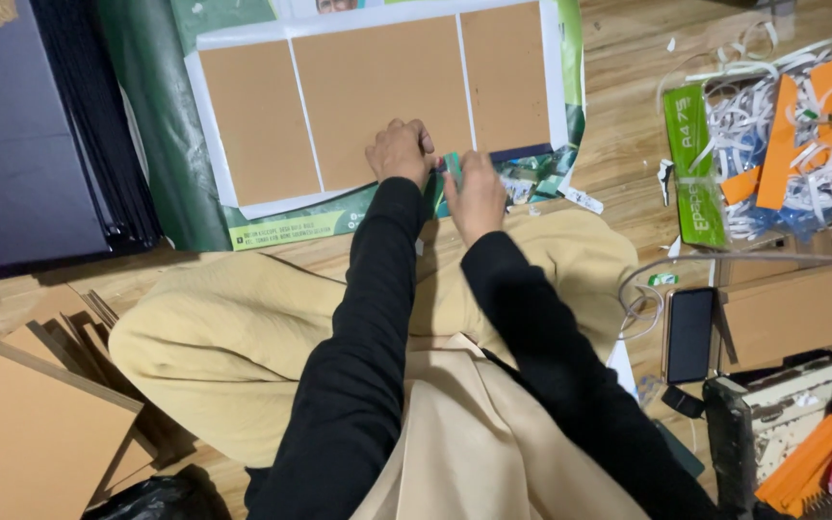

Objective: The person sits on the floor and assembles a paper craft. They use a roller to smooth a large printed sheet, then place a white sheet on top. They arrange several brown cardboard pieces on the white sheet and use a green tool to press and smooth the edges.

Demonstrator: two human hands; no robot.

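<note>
A white sheet [243, 39] lies on the wooden floor with three brown cardboard panels [377, 87] laid side by side on it. My left hand [400, 151] presses on the near edge of the middle panel with its fingers curled. My right hand [477, 188] is just beside it, pinching a small green strip [454, 166] at the sheet's near edge. Both arms wear black sleeves. My legs in beige cloth fill the lower middle of the view.
A stack of dark blue covers [31, 135] sits at the upper left. Brown boards [31, 424] are piled at the lower left. Paper scraps and orange pieces [801, 135] heap at the right, near a black phone [690, 334] and a cable.
</note>
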